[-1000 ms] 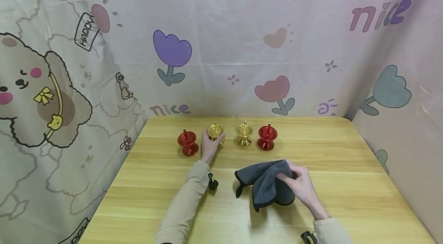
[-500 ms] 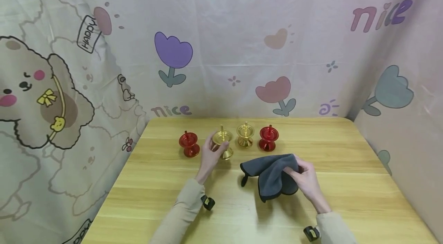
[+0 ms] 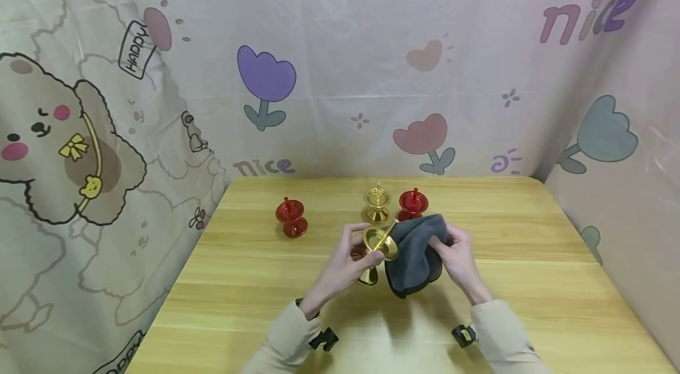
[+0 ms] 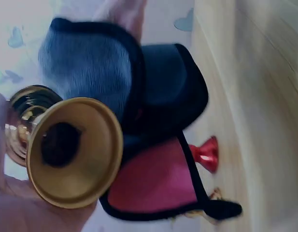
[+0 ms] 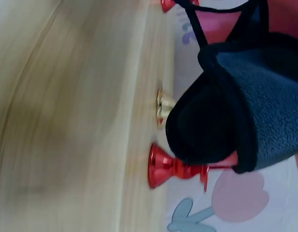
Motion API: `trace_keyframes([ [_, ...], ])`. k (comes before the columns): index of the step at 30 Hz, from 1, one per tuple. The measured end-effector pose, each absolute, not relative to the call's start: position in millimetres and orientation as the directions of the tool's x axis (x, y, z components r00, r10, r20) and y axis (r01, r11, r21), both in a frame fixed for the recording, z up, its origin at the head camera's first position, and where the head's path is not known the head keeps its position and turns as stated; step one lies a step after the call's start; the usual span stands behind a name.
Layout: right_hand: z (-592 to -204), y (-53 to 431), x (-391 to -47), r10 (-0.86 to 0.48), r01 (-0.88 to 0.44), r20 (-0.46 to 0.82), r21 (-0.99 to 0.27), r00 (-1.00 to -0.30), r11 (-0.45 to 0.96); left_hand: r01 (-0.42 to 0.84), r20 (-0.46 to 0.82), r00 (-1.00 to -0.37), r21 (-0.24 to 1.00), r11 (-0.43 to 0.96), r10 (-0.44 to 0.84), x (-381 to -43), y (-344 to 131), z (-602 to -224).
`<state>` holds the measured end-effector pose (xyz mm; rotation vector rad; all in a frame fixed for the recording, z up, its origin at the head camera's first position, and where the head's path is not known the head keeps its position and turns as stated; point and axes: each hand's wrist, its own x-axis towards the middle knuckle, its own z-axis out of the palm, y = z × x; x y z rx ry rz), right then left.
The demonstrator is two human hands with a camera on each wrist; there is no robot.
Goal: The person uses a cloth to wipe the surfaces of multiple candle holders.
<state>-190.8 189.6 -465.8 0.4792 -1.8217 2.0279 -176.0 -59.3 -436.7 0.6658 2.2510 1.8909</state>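
Wooden table (image 3: 223, 303) bore a red stand (image 3: 291, 219) far left. Left hand (image 3: 342, 265) gripped a gold stand (image 3: 374, 239), right hand (image 3: 459, 256) pinched cloth (image 3: 417, 256); firm hold seemed best.

Left hand (image 3: 342, 265): curled in a grip
Right hand (image 3: 459, 254): pinching, near the left
Arms (image 3: 287, 335): extended forward, angled inward

Right red cup (image 3: 413, 203): its lower part was hidden behind the cloth (image 3: 417, 256).
Held gold cup (image 3: 376, 237): the left hand (image 3: 344, 265) covered a part of its middle.
Right hand (image 3: 459, 256): some fingers were hidden by the cloth.
Sleeves (image 3: 502, 333): the head view's lower edge cut them.
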Motion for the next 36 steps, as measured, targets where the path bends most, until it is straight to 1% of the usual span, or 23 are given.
trace_keyframes([
  [3,-461,177,-189,0.106,-0.442,0.43,-0.888,-0.896,-0.129,0.238,0.173,-0.905,0.963,0.124,0.388,-171,-53,-434],
  [5,-458,168,-187,0.124,-0.416,0.399,-0.89,-0.909,-0.188,0.213,0.162,-0.916,0.971,0.105,0.366,-169,-50,-434],
  [8,-455,159,-183,0.098,-0.395,0.384,-0.878,-0.918,-0.271,0.194,0.161,-0.926,0.979,0.066,0.341,-167,-46,-434],
  [10,-453,156,-182,0.037,-0.399,0.403,-0.88,-0.914,-0.258,0.19,0.162,-0.928,0.98,0.052,0.335,-166,-44,-434],
  [12,-452,155,-182,-0.044,-0.413,0.429,-0.889,-0.902,-0.198,0.201,0.175,-0.928,0.978,0.048,0.33,-165,-42,-434],
  [16,-446,158,-183,-0.243,-0.428,0.441,-0.897,-0.864,-0.108,0.233,0.199,-0.927,0.97,0.071,0.317,-159,-43,-432],
  [19,-440,160,-183,-0.324,-0.419,0.416,-0.906,-0.85,-0.064,0.285,0.242,-0.921,0.953,0.103,0.305,-155,-44,-431],
  [21,-436,160,-183,-0.344,-0.42,0.404,-0.907,-0.848,-0.029,0.332,0.284,-0.911,0.935,0.124,0.299,-153,-44,-430],
  [24,-432,158,-181,-0.348,-0.422,0.398,-0.907,-0.849,-0.01,0.378,0.325,-0.9,0.914,0.15,0.289,-151,-44,-429],
  [29,-437,153,-179,-0.282,-0.454,0.453,-0.888,-0.846,-0.066,0.364,0.31,-0.898,0.922,0.132,0.312,-151,-42,-427],
  [32,-443,149,-178,-0.222,-0.462,0.49,-0.871,-0.843,-0.17,0.334,0.279,-0.904,0.934,0.126,0.325,-151,-41,-426],
  [36,-449,145,-178,-0.165,-0.416,0.497,-0.834,-0.852,-0.362,0.311,0.256,-0.909,0.942,0.125,0.33,-150,-40,-425],
])
